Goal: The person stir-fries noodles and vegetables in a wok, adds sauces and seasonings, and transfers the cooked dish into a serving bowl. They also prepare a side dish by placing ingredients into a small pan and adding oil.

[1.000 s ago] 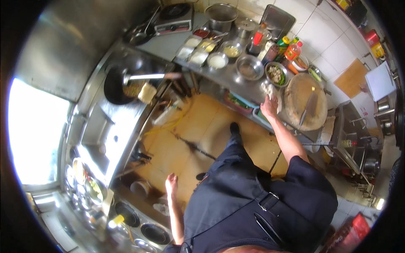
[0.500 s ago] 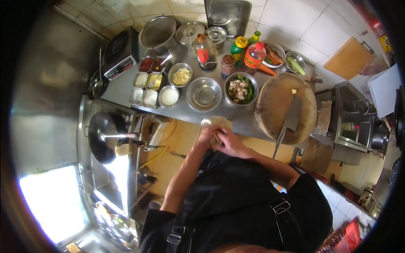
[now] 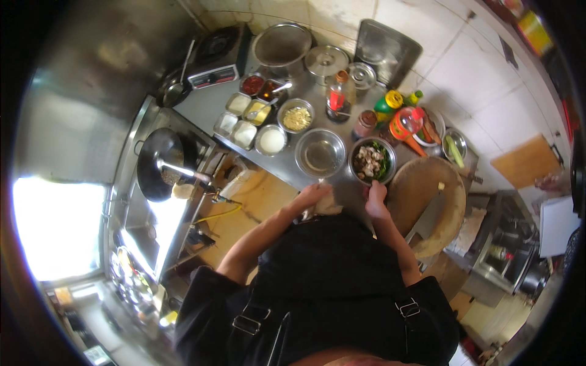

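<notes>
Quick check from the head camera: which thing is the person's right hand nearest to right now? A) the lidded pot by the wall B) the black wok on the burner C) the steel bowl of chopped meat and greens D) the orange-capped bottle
C: the right hand rests at the near rim of the steel bowl of chopped meat and greens, beside the round wooden chopping block.

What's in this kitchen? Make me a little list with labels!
Place: steel counter along a tiled wall
Left hand: on a pale cloth at the counter edge
Right hand: at the rim of the steel bowl of chopped meat and greens
Beside it: empty steel bowl
Right of the bowls: round wooden chopping block with a cleaver on it
Left: black wok on the stove
</notes>
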The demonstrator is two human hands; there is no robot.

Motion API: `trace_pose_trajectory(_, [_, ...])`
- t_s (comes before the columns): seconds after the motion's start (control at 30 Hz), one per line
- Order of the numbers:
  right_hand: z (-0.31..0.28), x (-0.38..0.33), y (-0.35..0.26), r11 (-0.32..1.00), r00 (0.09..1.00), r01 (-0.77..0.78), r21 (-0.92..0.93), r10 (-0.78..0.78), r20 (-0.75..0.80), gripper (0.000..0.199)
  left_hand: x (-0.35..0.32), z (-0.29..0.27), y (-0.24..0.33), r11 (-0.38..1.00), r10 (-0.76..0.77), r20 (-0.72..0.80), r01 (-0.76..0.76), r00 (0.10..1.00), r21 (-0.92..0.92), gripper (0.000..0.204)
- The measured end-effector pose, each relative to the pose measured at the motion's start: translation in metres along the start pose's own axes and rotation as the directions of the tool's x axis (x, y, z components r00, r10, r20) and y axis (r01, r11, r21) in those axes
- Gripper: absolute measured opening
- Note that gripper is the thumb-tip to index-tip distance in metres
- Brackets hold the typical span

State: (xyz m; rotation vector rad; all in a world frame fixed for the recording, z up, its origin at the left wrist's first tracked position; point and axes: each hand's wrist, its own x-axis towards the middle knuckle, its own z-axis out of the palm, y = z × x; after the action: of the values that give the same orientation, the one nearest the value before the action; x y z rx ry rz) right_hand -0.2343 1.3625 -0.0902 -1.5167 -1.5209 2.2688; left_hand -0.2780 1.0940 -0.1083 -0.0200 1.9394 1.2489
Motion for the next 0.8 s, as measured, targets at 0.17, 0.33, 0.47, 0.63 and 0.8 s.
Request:
trace_pose_trajectory(0.17, [-0.02, -0.036, -0.012, 0.984, 0.983, 0.048, -0.171, -0.016, 0.183, 0.018, -0.039, -0.093, -0.049, 0.808, 0.05, -0.263, 0.116, 0.963, 0.578, 0.042])
trace_pose_trajectory(0.33, [0.032, -0.059, -0.035, 0.942, 0.858, 0.276, -0.192, -0.152, 0.491, 0.019, -0.001, -0.132, -0.031, 0.671, 0.635, -0.374, -0.242, 0.676, 0.7, 0.051])
trace_pose_trajectory(0.47, [0.081, -0.037, -0.036, 0.96, 0.877, 0.152, -0.235, -0.022, 0.479, 0.017, 0.022, -0.092, 0.027, 0.941, -0.009, -0.188, 0.071, 0.982, 0.329, 0.044])
trace_pose_trajectory(0.63, [0.011, -0.03, -0.031, 0.959, 0.933, -0.09, -0.268, 0.175, 0.314, 0.025, 0.009, -0.021, 0.055, 0.96, 0.27, -0.333, -0.227, 0.903, 0.162, 0.087])
trace_pose_trajectory(0.8, [-0.043, -0.04, -0.008, 0.794, 0.84, 0.07, -0.604, 0.28, 0.464, 0.029, -0.021, -0.019, 0.034, 0.894, 0.439, -0.445, -0.329, 0.78, 0.306, 0.091])
